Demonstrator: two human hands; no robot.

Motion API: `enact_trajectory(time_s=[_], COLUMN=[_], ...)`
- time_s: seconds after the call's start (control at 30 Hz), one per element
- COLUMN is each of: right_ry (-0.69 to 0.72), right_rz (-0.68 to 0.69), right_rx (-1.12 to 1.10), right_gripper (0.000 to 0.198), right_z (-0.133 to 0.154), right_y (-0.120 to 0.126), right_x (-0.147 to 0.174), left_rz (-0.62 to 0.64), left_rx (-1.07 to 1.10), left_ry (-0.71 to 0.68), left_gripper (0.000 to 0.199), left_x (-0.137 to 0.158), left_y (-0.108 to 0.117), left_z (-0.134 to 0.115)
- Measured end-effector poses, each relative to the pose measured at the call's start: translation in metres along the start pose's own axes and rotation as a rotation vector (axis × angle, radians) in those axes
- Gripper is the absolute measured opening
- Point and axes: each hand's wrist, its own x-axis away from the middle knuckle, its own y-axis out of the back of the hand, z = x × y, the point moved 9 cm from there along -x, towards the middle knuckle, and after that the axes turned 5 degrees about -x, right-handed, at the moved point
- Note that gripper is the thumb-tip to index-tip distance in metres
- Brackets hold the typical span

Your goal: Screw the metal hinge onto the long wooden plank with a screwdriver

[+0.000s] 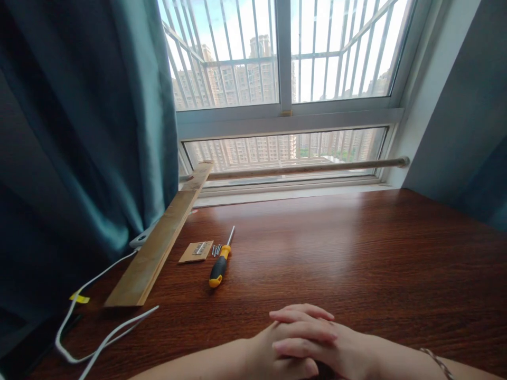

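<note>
My left hand (pixel 267 345) and my right hand (pixel 346 345) rest clasped together at the table's near edge, fingers interlaced, with no object seen in them. Some fingertips are hidden beneath the clasp. Ahead and to the left lies a screwdriver (pixel 219 268) with a yellow and black handle, its metal shaft pointing away from me. Beside it are several small screws (pixel 216 250). A square of brown cardboard (pixel 190 257) lies left of the screws, with a small metal piece, perhaps a hinge (pixel 200 248), on top. Both hands are apart from these things.
Long wooden boards (pixel 158 248) lie along the left of the dark wood table (pixel 356 264), reaching toward the window. A white cable (pixel 63 327) loops at the near left, by a white power strip (pixel 140 238). A blue curtain (pixel 150 132) hangs at left; a rail (pixel 309 169) crosses the window.
</note>
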Motion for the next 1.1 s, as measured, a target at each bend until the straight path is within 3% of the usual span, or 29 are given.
enact_trajectory(time_s=[0.23,0.5,0.73,0.9,1.03,1.1], right_ry=[-0.017,0.036,-0.029,-0.058,-0.06,-0.068], right_rz=[0.03,-0.042,-0.121,-0.175,-0.153,-0.141], right_rx=[0.138,0.239,0.152,0.147,0.157,0.161], right_gripper=[0.053,0.06,0.056,0.054,0.052,0.052], right_z=[-0.001,0.003,0.002,-0.001,-0.002,-0.003], right_y=[-0.005,-0.004,0.009,0.008,0.006,0.005], right_x=[0.002,0.002,0.0,0.002,0.003,0.004], left_rz=[0.057,0.105,-0.121,-0.217,-0.248,-0.302], left_rx=[-0.055,0.291,0.307,0.213,0.009,0.022], left_ry=[0.1,0.49,0.768,0.73,0.553,0.627], left_gripper=[0.044,0.047,0.048,0.051,0.052,0.052], left_x=[-0.001,0.028,0.047,0.046,0.045,0.052], left_y=[-0.007,-0.015,-0.017,-0.015,-0.011,-0.015], left_z=[0.006,0.031,0.048,0.043,0.03,0.036])
